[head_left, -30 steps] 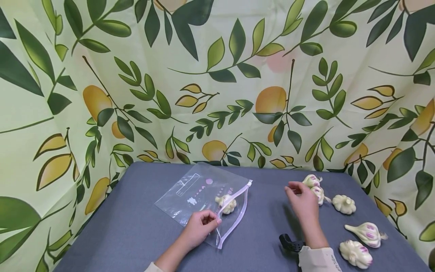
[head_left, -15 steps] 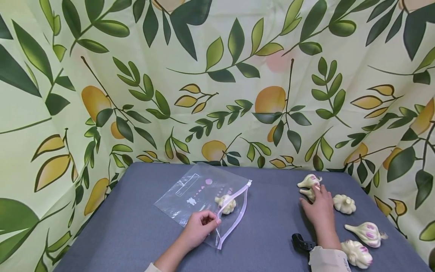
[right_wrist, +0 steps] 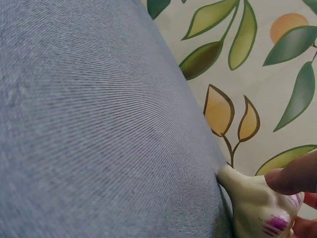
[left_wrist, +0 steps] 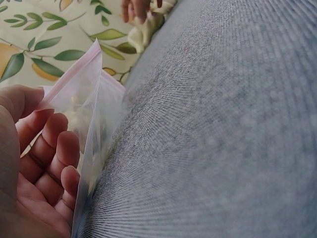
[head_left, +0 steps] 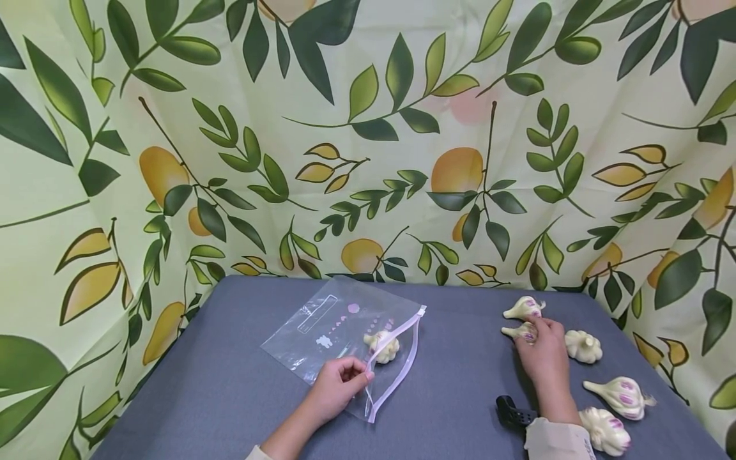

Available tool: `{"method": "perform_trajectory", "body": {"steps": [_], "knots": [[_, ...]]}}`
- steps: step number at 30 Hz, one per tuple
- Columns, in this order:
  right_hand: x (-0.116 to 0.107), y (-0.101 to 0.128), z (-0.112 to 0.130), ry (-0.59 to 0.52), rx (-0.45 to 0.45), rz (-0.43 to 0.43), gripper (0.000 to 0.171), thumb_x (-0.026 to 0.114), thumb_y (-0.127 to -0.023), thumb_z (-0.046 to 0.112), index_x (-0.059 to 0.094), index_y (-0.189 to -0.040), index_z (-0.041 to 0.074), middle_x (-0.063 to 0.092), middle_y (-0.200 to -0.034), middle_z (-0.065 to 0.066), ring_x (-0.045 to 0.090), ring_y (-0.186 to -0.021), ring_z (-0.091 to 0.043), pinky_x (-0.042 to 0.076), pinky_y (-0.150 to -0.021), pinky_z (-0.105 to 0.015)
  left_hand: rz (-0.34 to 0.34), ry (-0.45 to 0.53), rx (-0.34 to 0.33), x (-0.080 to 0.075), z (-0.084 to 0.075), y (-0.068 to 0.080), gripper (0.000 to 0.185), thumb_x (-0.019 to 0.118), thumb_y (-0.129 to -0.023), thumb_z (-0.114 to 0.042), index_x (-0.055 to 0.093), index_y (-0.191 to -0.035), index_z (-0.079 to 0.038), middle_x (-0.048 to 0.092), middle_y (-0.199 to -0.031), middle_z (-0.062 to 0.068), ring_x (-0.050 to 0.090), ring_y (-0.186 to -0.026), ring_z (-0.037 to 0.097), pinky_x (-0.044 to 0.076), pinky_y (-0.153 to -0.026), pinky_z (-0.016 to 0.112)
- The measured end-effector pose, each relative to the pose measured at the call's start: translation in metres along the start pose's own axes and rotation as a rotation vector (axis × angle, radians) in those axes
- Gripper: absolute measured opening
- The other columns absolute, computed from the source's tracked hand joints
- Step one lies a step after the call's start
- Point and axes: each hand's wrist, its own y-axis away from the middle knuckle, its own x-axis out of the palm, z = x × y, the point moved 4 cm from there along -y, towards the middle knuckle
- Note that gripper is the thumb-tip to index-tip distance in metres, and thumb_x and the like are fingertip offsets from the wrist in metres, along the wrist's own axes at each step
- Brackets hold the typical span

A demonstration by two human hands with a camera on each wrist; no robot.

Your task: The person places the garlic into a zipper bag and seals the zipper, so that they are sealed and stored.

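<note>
My left hand (head_left: 340, 384) pinches the pink-edged mouth of a clear zip bag (head_left: 310, 319) between thumb and index finger. One garlic bulb (head_left: 388, 350) lies inside the bag, near its opening. In the left wrist view the other fingers (left_wrist: 67, 146) curl against the bag's side. On the right, my right hand (head_left: 545, 358) holds a garlic bulb (head_left: 522, 332) with its stem pointing left. The right wrist view has the thumb (right_wrist: 292, 178) on one side of that purple-streaked bulb (right_wrist: 252, 203) and fingertips on the other.
Another garlic bulb (head_left: 524, 308) lies just behind the held one. More bulbs sit along the right side: one (head_left: 583, 346) beside the hand, one (head_left: 623, 397) further front, and one (head_left: 606, 431) by the sleeve. A leaf-patterned cloth (head_left: 402, 147) borders the grey table (head_left: 230, 383).
My right hand has moved right to the pair of garlic bulbs and taken hold of the nearer one, which has shifted slightly left. The left hand and bag have stayed in place.
</note>
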Motion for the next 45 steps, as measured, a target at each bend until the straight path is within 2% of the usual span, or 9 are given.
{"method": "perform_trajectory", "body": {"steps": [4, 9, 11, 17, 21, 24, 28, 35, 45], "knots": [[0.004, -0.001, 0.000, 0.009, -0.072, 0.042, 0.046, 0.069, -0.080, 0.005, 0.059, -0.124, 0.001, 0.046, -0.121, -0.030, 0.047, -0.113, -0.049, 0.039, -0.090, -0.061, -0.005, -0.009, -0.010, 0.000, 0.004, 0.000, 0.008, 0.069, -0.087, -0.003, 0.067, -0.084, 0.004, 0.055, -0.065, -0.001, 0.046, -0.055, -0.001, 0.040, -0.053, 0.014], [0.017, -0.002, 0.002, 0.004, -0.161, 0.196, 0.053, 0.075, -0.085, 0.021, 0.057, -0.131, 0.001, 0.056, -0.126, -0.029, 0.055, -0.113, -0.044, 0.044, -0.089, -0.056, -0.003, -0.008, -0.015, 0.000, 0.006, 0.000, 0.008, 0.069, -0.087, -0.003, 0.066, -0.084, 0.004, 0.055, -0.065, -0.001, 0.046, -0.055, -0.001, 0.040, -0.053, 0.014], [0.021, -0.001, 0.004, 0.002, -0.154, 0.262, 0.060, 0.074, -0.088, 0.031, 0.053, -0.135, 0.001, 0.057, -0.130, -0.026, 0.058, -0.113, -0.042, 0.046, -0.088, -0.053, -0.001, -0.004, -0.017, 0.000, 0.005, 0.000, 0.008, 0.069, -0.087, -0.003, 0.066, -0.084, 0.003, 0.055, -0.065, -0.001, 0.046, -0.055, -0.001, 0.040, -0.053, 0.014], [0.025, 0.004, 0.012, -0.057, -0.090, 0.391, 0.066, 0.059, -0.096, 0.046, 0.045, -0.143, 0.002, 0.056, -0.134, -0.025, 0.059, -0.116, -0.039, 0.049, -0.089, -0.043, 0.016, -0.014, -0.010, 0.002, 0.028, -0.008, 0.008, 0.069, -0.088, -0.005, 0.067, -0.085, 0.002, 0.056, -0.065, -0.001, 0.047, -0.055, -0.001, 0.041, -0.052, 0.016], [0.027, 0.004, 0.014, -0.119, -0.064, 0.428, 0.062, 0.058, -0.098, 0.042, 0.047, -0.142, -0.001, 0.058, -0.132, -0.024, 0.060, -0.113, -0.033, 0.050, -0.081, -0.028, 0.019, -0.025, 0.006, 0.003, 0.033, -0.010, 0.008, 0.068, -0.089, -0.004, 0.066, -0.085, 0.003, 0.056, -0.064, 0.001, 0.046, -0.055, -0.001, 0.041, -0.051, 0.017], [0.028, 0.005, 0.016, -0.137, -0.071, 0.448, 0.059, 0.062, -0.096, 0.033, 0.047, -0.140, -0.003, 0.059, -0.130, -0.024, 0.059, -0.111, -0.030, 0.049, -0.079, -0.023, 0.018, -0.017, -0.004, 0.003, 0.034, -0.010, 0.008, 0.068, -0.089, -0.005, 0.067, -0.085, 0.003, 0.056, -0.064, 0.000, 0.047, -0.055, -0.001, 0.041, -0.051, 0.017], [0.033, 0.005, 0.016, -0.161, -0.081, 0.476, 0.064, 0.069, -0.090, 0.025, 0.045, -0.141, -0.006, 0.058, -0.130, -0.026, 0.059, -0.113, -0.032, 0.049, -0.080, -0.023, 0.013, -0.020, -0.022, 0.002, 0.030, -0.008, 0.007, 0.069, -0.088, -0.005, 0.067, -0.086, 0.002, 0.056, -0.065, -0.002, 0.047, -0.055, -0.001, 0.041, -0.053, 0.015], [0.043, 0.007, 0.020, -0.148, -0.142, 0.531, 0.070, 0.077, -0.083, 0.026, 0.047, -0.140, -0.004, 0.061, -0.129, -0.022, 0.062, -0.111, -0.029, 0.050, -0.081, -0.027, 0.008, 0.016, 0.016, 0.000, 0.003, -0.001, 0.008, 0.069, -0.087, -0.002, 0.066, -0.084, 0.005, 0.056, -0.064, 0.000, 0.047, -0.055, -0.002, 0.040, -0.053, 0.014], [0.047, 0.013, 0.033, -0.238, -0.158, 0.536, 0.058, 0.081, -0.076, 0.017, 0.055, -0.126, 0.002, 0.063, -0.116, -0.014, 0.061, -0.099, -0.019, 0.048, -0.078, -0.026, 0.007, -0.008, -0.001, 0.001, 0.006, -0.001, 0.008, 0.069, -0.087, -0.003, 0.066, -0.085, 0.004, 0.056, -0.065, 0.000, 0.047, -0.055, -0.002, 0.040, -0.054, 0.014]]}}
